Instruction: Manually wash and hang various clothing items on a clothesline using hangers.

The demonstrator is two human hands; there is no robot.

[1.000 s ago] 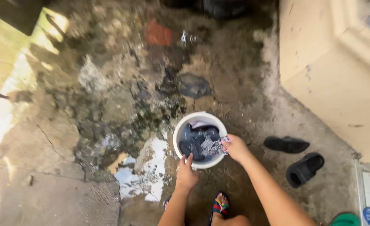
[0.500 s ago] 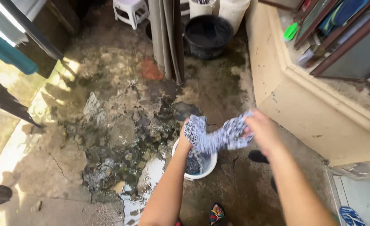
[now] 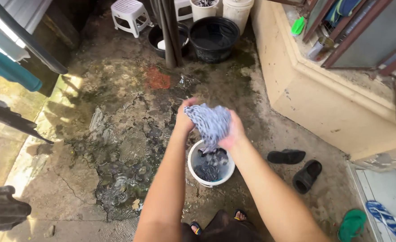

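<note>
1. Wet, cracked concrete ground (image 3: 117, 130) is seen spread across the yard, and a cream wall ledge (image 3: 305, 89) is set at the right.
2. A black tub (image 3: 213, 38) is placed at the far end, beside a white stool (image 3: 128, 13).
3. A white bucket (image 3: 197, 172) with dark laundry inside is stood below the hands.
4. A pair of black slippers (image 3: 296, 168) is laid just right of the bucket.
5. A blue-and-white patterned cloth (image 3: 209, 123) is held bunched above the bucket.
6. The cloth is gripped by the left hand (image 3: 184, 118) and clenched by the right hand (image 3: 234, 134).
</note>
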